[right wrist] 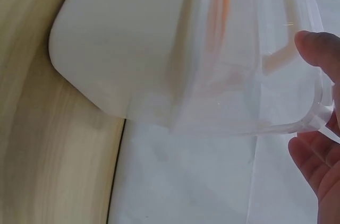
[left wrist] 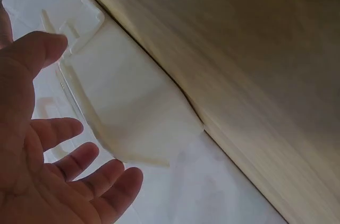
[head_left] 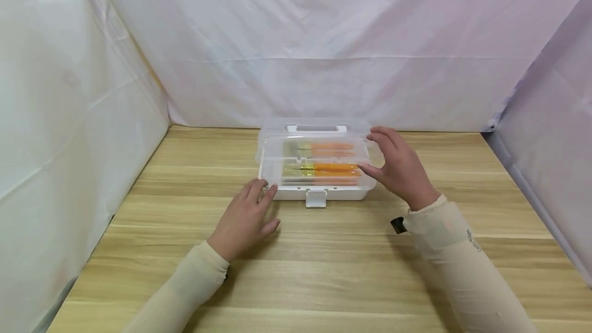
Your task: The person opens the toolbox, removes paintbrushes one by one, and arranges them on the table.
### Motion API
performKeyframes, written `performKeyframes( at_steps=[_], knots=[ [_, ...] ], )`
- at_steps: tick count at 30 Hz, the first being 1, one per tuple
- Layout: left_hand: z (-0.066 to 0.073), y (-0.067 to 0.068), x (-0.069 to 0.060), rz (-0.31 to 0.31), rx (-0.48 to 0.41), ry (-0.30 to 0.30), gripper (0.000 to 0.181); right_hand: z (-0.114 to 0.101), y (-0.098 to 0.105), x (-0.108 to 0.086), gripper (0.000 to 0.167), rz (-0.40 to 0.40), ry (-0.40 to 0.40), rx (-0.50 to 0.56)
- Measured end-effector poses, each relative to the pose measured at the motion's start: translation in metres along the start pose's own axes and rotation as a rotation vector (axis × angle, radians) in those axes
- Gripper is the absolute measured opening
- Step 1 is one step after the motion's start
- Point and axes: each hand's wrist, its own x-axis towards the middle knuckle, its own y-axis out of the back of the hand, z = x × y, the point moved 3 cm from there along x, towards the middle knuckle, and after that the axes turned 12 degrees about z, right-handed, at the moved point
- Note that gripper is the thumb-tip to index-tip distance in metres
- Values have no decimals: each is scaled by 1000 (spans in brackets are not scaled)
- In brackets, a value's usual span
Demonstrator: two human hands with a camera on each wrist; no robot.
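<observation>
A white plastic storage box (head_left: 273,194) stands on the table, its clear lid (head_left: 273,145) raised and tilted above it. Inside lie several paintbrushes (head_left: 333,168) with orange handles, some seen hazily through the lid. On the front, the white latch (head_left: 316,198) hangs unfastened. My right hand (head_left: 400,168) holds the lid's right edge; in the right wrist view, the thumb and fingers of that hand (right wrist: 324,165) are at the lid's corner near its handle (right wrist: 279,65). Beside the front left corner, my left hand (head_left: 242,220) has relaxed, spread fingers near the box wall.
The wood-grain table (head_left: 324,281) reaches back to a white cloth backdrop (head_left: 305,86). More white sheeting (head_left: 60,96) hangs on the left, and a cloth wall (head_left: 555,102) stands at the right. A dark band end (head_left: 398,225) sticks out by the right cuff.
</observation>
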Motion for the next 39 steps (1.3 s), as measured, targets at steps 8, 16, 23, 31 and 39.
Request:
performKeyframes(
  at_steps=[8,16,23,31,39],
  knots=[
    [2,-2,0,-76,46,-20,81,3,2,7,67,-10,-8,10],
    [0,-4,3,-120,115,-63,83,5,2,13,67,-25,11,-6],
    [-1,-5,6,-117,99,-61,79,8,3,18,67,-38,20,-9],
    [-1,-4,8,-135,114,-50,74,12,3,27,65,-43,36,6],
    [0,-3,8,-120,108,-31,70,15,4,35,65,-67,44,23]
  ],
)
